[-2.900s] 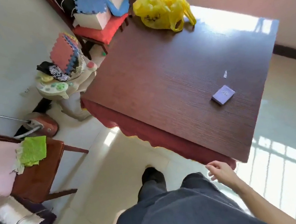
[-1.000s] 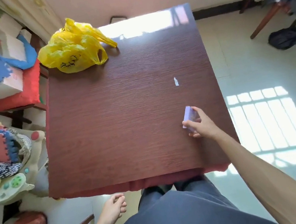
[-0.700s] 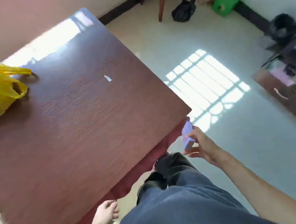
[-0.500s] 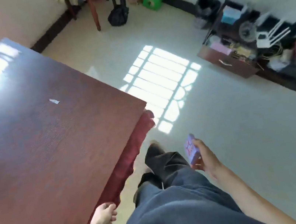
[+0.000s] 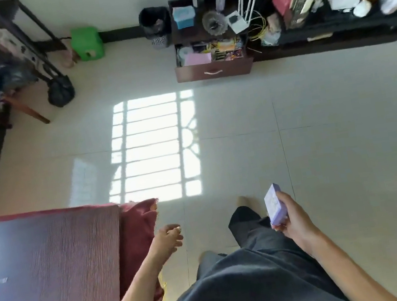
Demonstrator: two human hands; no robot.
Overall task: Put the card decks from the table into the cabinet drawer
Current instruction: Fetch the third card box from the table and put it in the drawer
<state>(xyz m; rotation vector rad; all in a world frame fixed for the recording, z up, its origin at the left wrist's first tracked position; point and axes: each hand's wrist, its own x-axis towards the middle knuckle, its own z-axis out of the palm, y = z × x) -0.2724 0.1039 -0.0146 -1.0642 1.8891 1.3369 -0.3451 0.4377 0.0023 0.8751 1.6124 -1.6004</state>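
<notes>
Right hand point(image 5: 296, 223) pinches purple card deck point(image 5: 275, 204) by its edges, left hand point(image 5: 167, 238) loose, empty; loose pinch risks dropping it before the well-apart, cluttered open drawer point(image 5: 213, 63).

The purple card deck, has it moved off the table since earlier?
Yes. The purple card deck is off the table, held in the right hand beyond the table's edge, over the floor.

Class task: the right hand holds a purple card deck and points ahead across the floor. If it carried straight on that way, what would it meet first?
Only bare floor at first; beyond, probably the open drawer, though depth is unclear. The right hand grips the card deck.
</notes>
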